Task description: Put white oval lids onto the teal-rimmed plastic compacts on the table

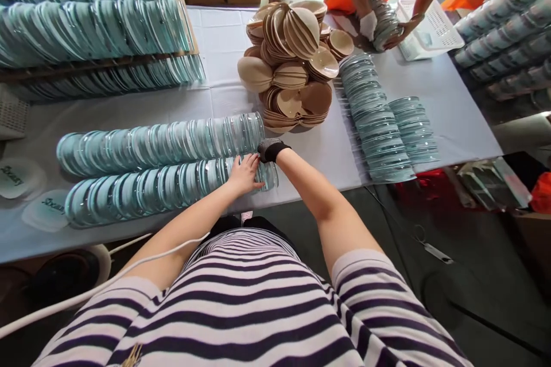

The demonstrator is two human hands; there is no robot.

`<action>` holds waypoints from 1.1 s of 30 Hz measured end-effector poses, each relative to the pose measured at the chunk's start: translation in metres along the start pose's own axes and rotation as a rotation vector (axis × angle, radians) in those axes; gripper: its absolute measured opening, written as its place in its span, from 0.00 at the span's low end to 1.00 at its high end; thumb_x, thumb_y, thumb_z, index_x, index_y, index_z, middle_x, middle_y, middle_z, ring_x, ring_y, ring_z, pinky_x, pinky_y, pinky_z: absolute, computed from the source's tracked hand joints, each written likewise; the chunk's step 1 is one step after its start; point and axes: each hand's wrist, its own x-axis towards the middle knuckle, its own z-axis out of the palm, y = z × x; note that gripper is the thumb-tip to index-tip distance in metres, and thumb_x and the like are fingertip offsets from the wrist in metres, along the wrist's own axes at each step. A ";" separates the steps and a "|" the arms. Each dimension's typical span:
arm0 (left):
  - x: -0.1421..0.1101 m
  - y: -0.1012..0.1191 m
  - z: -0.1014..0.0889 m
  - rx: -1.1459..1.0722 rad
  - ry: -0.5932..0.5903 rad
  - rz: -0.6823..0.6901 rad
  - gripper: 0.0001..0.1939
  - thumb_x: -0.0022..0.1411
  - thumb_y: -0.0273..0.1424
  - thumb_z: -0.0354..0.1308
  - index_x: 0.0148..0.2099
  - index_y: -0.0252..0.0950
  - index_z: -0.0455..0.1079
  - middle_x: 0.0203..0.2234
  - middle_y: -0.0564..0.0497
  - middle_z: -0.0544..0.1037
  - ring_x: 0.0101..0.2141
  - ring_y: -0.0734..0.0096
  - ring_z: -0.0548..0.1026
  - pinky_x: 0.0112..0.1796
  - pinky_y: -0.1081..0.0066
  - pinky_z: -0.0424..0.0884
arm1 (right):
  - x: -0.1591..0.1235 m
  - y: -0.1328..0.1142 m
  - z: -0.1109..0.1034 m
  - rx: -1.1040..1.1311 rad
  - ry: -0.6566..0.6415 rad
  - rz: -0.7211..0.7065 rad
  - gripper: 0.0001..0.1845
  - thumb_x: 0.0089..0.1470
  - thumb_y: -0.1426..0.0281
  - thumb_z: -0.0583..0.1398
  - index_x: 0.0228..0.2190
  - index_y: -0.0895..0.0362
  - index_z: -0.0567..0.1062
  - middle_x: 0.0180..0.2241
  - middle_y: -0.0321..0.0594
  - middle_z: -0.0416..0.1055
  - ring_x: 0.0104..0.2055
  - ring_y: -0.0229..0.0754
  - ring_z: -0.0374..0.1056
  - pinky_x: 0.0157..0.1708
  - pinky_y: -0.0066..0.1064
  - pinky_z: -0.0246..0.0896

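Observation:
Two long rows of round bluish glass lids, a back row (159, 143) and a front row (146, 192), lie nested on edge along the table. My left hand (244, 175), bare, rests over the right part of the front row, its fingers stretched and its thumb apart. Just beyond it, my right hand (270, 150) wears a dark striped glove and reaches in between the right ends of the two rows. Its fingertips are hidden behind my left fingers and the glass, so its grip cannot be made out.
A pile of thin brown rounds (297, 69) stands behind the rows. More glass lids fill a rack (94, 34) at the left and stacks (374, 120) at the right. Across the table a co-worker's hands (379, 28) hold glass lids beside a white basket (443, 28).

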 end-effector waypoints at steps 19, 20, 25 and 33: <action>0.001 -0.002 0.002 -0.053 -0.032 0.007 0.48 0.58 0.52 0.57 0.72 0.32 0.48 0.70 0.39 0.52 0.69 0.49 0.47 0.65 0.45 0.38 | -0.070 -0.020 0.216 0.307 0.209 0.132 0.22 0.67 0.61 0.48 0.49 0.55 0.76 0.48 0.48 0.76 0.47 0.49 0.73 0.42 0.32 0.60; 0.003 -0.002 0.002 -0.060 -0.029 0.011 0.49 0.58 0.51 0.58 0.72 0.31 0.48 0.70 0.38 0.52 0.69 0.49 0.47 0.65 0.45 0.37 | -0.068 -0.020 0.223 0.341 0.230 0.161 0.22 0.67 0.61 0.48 0.50 0.55 0.76 0.48 0.48 0.76 0.48 0.49 0.73 0.43 0.32 0.61; -0.001 -0.004 0.004 -0.172 0.025 0.052 0.48 0.59 0.47 0.60 0.72 0.30 0.47 0.70 0.37 0.51 0.69 0.48 0.46 0.66 0.44 0.36 | -0.085 -0.034 0.246 0.505 0.379 0.268 0.26 0.64 0.59 0.47 0.54 0.57 0.74 0.45 0.47 0.77 0.46 0.50 0.74 0.42 0.34 0.64; -0.126 -0.110 -0.003 -0.404 0.544 -0.018 0.33 0.63 0.39 0.57 0.68 0.36 0.57 0.65 0.38 0.63 0.67 0.54 0.54 0.66 0.52 0.50 | -0.067 -0.104 0.231 0.598 0.570 -0.124 0.22 0.59 0.56 0.46 0.38 0.47 0.78 0.39 0.46 0.79 0.39 0.51 0.77 0.35 0.40 0.72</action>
